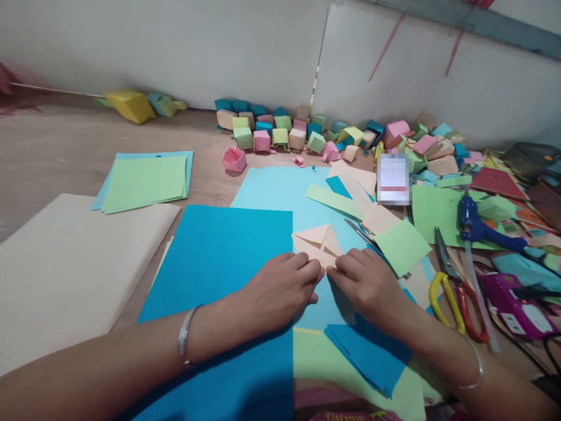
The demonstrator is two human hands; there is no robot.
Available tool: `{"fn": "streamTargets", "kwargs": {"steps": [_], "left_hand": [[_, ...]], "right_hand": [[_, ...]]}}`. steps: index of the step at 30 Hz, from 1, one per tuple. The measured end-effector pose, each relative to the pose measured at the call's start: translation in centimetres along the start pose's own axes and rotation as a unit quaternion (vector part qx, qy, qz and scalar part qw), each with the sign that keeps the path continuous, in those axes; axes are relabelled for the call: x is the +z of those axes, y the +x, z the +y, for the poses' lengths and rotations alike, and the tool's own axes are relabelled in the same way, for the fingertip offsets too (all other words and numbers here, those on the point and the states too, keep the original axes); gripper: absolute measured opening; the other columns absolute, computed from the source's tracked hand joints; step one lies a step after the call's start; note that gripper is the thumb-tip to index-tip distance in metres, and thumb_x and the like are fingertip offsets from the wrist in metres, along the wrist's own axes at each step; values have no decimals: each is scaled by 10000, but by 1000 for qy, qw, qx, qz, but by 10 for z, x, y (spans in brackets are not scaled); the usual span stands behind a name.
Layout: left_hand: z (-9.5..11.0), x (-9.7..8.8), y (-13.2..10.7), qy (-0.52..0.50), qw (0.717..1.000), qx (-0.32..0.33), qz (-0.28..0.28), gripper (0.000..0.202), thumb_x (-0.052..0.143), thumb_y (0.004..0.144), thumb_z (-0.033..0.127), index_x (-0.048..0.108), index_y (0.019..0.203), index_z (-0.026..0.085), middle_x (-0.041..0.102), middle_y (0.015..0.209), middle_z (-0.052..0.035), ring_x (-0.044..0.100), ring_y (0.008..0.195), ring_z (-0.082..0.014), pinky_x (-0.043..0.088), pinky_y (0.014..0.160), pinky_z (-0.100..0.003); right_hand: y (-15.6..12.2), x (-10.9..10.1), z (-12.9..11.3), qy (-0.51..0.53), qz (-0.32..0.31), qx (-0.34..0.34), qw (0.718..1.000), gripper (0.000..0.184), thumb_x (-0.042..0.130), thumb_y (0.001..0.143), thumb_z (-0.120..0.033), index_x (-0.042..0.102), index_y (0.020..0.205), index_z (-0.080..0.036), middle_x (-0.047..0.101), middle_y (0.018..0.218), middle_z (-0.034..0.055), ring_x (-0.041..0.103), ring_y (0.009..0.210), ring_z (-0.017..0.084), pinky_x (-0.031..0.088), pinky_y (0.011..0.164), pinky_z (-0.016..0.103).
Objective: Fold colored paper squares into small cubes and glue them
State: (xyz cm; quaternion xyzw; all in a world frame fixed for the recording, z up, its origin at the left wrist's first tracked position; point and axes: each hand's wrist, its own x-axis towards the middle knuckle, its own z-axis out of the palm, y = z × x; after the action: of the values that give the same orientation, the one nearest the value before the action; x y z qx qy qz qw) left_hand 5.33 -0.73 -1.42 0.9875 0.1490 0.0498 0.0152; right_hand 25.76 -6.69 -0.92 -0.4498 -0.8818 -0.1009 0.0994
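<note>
A small peach paper piece [319, 241], partly folded with triangular flaps, lies on light blue paper [280, 190] in the middle of the floor. My left hand [280, 287] and my right hand [366, 283] meet at its near edge, fingers curled and pinching the fold. A silver bangle sits on each wrist. A large dark blue sheet [219, 280] lies under my left forearm.
Several folded paper boxes [280, 134] line the wall. Green sheets [144, 181] and a large cream sheet [65, 269] lie left. At right are scissors [453, 286], a blue glue gun [480, 225], a purple tool [512, 304], a green square [402, 245] and paper scraps.
</note>
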Motion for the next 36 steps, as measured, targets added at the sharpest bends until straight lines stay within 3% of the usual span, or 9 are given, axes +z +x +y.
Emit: {"fn": "streamTargets", "kwargs": {"steps": [2,8,14,17,20,24,31,36], "left_hand": [[0,-1,0,-6,1000,3,4,267,600,907,330,583,1067,117,577,934,-55,517,881,-225,398,688,-353],[0,-4,1,-18,1000,-6,-15,259,609,902,301,566,1081,118,588,945,-52,528,902,-227,398,691,-349],[0,-5,0,-11,1000,-1,-11,306,600,905,358,560,1096,122,588,941,-51,528,879,-223,394,681,-346],[1,-5,0,-1,1000,4,-19,350,621,887,384,565,1099,110,586,951,-55,529,885,-232,402,689,-355],[2,-5,-1,-5,1000,2,-20,360,630,882,369,558,1120,108,585,953,-56,530,901,-236,413,701,-356],[2,-5,0,-19,1000,0,-21,301,621,889,349,571,1070,113,580,939,-63,536,898,-235,431,707,-356],[4,-8,-6,-32,999,-2,-27,140,553,927,237,601,930,105,602,979,-115,563,1011,-259,500,784,-375],[6,-5,-13,-12,1000,8,-5,131,556,920,204,618,908,89,627,1067,-152,561,1133,-302,522,871,-402]], "right_hand": [[-3,-6,-11,-56,-30,-17,998,255,489,883,-56,639,704,-161,542,709,71,414,678,209,246,594,366],[-8,-11,-22,-149,-112,44,981,260,492,732,52,590,611,-157,513,654,106,409,640,242,238,580,386],[-4,-9,-32,-132,-87,22,987,236,479,750,35,649,729,-128,527,692,102,412,647,230,269,612,390],[-3,-16,-32,-133,-65,48,988,226,485,786,11,654,743,-133,512,667,88,408,638,224,246,592,378],[-3,-25,-30,-149,-59,65,985,222,485,844,-32,680,915,-110,507,663,73,419,634,222,234,578,376],[-4,-24,-33,-117,-67,19,991,328,477,875,-50,620,1168,-78,525,683,55,452,636,225,257,579,376],[-10,-10,-31,-131,-85,16,988,316,482,810,28,664,1065,-15,563,677,85,487,608,231,287,579,378],[-10,-14,-27,-152,-100,34,983,269,490,760,54,703,869,-68,538,637,89,471,584,230,263,567,374]]}}
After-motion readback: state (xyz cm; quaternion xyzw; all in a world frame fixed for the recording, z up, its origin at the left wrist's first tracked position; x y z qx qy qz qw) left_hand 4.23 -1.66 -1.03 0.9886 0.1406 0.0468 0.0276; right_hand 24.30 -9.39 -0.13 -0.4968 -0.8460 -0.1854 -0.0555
